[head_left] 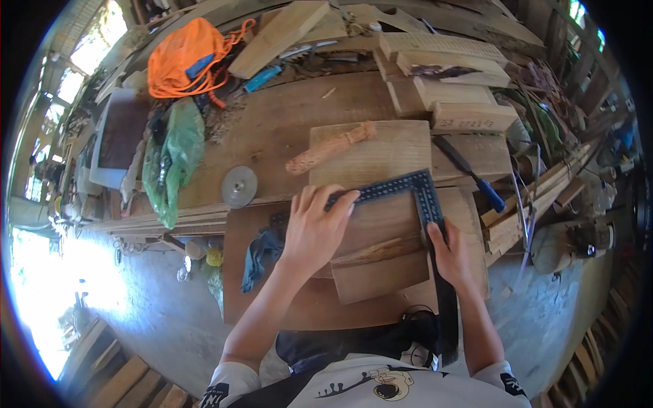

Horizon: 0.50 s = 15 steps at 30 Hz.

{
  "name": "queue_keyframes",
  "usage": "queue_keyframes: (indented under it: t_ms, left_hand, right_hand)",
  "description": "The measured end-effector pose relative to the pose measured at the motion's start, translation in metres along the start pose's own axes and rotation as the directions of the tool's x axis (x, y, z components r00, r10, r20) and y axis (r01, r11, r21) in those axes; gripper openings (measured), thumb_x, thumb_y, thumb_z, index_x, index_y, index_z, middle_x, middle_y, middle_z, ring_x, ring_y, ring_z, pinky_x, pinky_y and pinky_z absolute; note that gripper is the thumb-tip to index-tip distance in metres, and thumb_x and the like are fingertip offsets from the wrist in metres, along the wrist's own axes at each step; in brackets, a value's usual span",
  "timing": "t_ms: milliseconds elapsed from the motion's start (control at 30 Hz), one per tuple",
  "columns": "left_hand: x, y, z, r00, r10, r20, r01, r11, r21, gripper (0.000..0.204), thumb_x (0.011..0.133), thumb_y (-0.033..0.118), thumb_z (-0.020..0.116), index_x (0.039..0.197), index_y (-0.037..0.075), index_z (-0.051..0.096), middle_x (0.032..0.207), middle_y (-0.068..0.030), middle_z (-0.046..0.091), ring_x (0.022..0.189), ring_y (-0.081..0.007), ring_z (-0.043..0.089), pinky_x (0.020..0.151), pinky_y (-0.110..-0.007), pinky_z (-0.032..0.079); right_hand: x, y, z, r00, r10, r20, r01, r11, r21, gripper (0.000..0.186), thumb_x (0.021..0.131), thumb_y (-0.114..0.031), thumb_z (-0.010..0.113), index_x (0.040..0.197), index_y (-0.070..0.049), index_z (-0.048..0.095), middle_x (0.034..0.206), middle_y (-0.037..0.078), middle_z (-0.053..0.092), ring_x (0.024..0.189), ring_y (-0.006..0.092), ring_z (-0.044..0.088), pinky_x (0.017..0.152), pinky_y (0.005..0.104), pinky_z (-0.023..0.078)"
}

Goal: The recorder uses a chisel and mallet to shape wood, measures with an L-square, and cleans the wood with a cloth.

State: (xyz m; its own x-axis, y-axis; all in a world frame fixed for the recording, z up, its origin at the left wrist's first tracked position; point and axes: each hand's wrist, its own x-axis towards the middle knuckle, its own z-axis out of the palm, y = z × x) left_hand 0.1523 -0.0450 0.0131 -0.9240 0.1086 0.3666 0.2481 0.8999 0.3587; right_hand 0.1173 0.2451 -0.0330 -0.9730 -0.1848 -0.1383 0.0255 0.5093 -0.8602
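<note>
A dark L-shaped carpenter's square (pixel 425 197) lies over a wooden board (pixel 384 279) that has a rough, bark-like strip across it. My left hand (pixel 314 224) grips one arm of the square, with the fingers bent over it. Around the other arm, which runs down toward my body, my right hand (pixel 451 255) is closed with the thumb on top. Just beyond the square, a rough reddish-brown piece of wood (pixel 330 148) rests on a flat pale board (pixel 401 146). To its right lies a chisel-like tool with a blue handle (pixel 488 194).
A round metal disc (pixel 239 187) stands at the bench's near edge, left of my hand. Blue cloth (pixel 260 258) lies below it. Farther left are an orange bag (pixel 187 58) and a green plastic bag (pixel 180 153). Stacked wood blocks (pixel 469 115) fill the back right.
</note>
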Motion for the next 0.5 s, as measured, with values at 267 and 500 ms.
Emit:
queue_keyframes:
  t_ms: [267, 500]
  left_hand:
    - [-0.008, 0.003, 0.016, 0.999, -0.037, -0.002, 0.037, 0.998, 0.051, 0.042, 0.097, 0.025, 0.073, 0.137, 0.017, 0.068, 0.143, -0.0114, 0.055, 0.13, -0.0356, 0.052, 0.115, -0.056, 0.033]
    - [-0.012, 0.016, 0.028, 0.989, -0.129, 0.073, 0.121, 0.987, 0.101, 0.058, 0.099, 0.043, 0.069, 0.151, 0.021, 0.058, 0.164, -0.0174, 0.036, 0.153, -0.042, 0.031, 0.123, -0.07, 0.009]
  right_hand:
    - [0.008, 0.003, 0.005, 0.998, -0.025, -0.055, 0.025, 1.0, 0.007, 0.045, 0.109, -0.039, 0.061, 0.096, 0.003, 0.059, 0.072, 0.02, 0.057, 0.065, 0.0314, 0.055, 0.064, 0.0427, 0.044]
    - [0.016, 0.002, 0.009, 0.998, -0.049, -0.043, 0.049, 0.999, 0.009, 0.043, 0.11, -0.038, 0.061, 0.097, 0.003, 0.059, 0.072, 0.009, 0.049, 0.069, 0.0177, 0.045, 0.062, 0.0371, 0.038]
